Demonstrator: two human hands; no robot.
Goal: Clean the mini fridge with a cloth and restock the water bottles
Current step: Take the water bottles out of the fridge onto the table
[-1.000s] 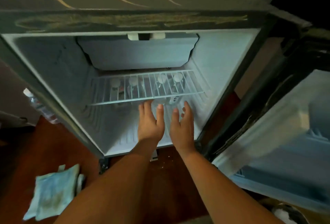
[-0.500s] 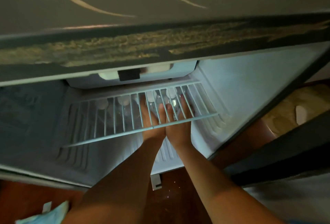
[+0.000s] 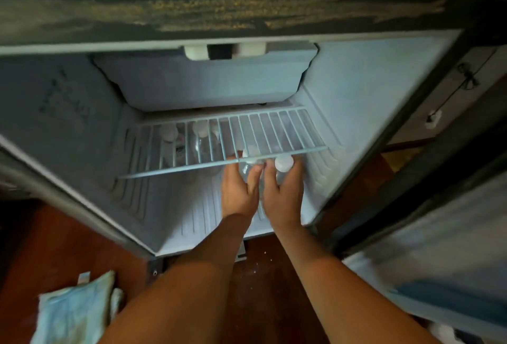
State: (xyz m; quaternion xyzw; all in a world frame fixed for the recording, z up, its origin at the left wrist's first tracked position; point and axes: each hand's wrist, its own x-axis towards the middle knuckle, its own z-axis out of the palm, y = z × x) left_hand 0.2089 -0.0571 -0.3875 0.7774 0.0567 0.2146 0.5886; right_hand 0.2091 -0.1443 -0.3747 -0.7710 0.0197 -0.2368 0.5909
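The right hand (image 3: 284, 198) holds a clear water bottle (image 3: 284, 164) w/ a white cap. Its fingers curl round the bottle just under the cap. The left hand (image 3: 238, 192) is close beside it & curls round a second bottle (image 3: 248, 169), thumb on one side, fingers on the other. Both caps point up. Can't tell if the bottles sit on the fridge bottom or are lifted a bit.

Both hands & both bottles are inside the mini fridge (image 3: 370, 96), in the low part, just under the front edge of the wire shelf (image 3: 274, 129). The finger tips almost reach the shelf bar.

Further in, & to the left of the left hand, more bottles (image 3: 201, 129) stand at the back under the shelf. You see their white caps thru the bars, a bit blurry.

Above the shelf, past the hands, is the small freezer box (image 3: 208, 83).

The fridge door (image 3: 439, 275) hangs open to the right of the right arm.

Down on the red-brown floor (image 3: 55, 234), left of the left arm & nearer the person, lies a pale blue cloth (image 3: 74, 310), folded & a bit dirty. Some tiny white bits lie on the floor btw the two arms.
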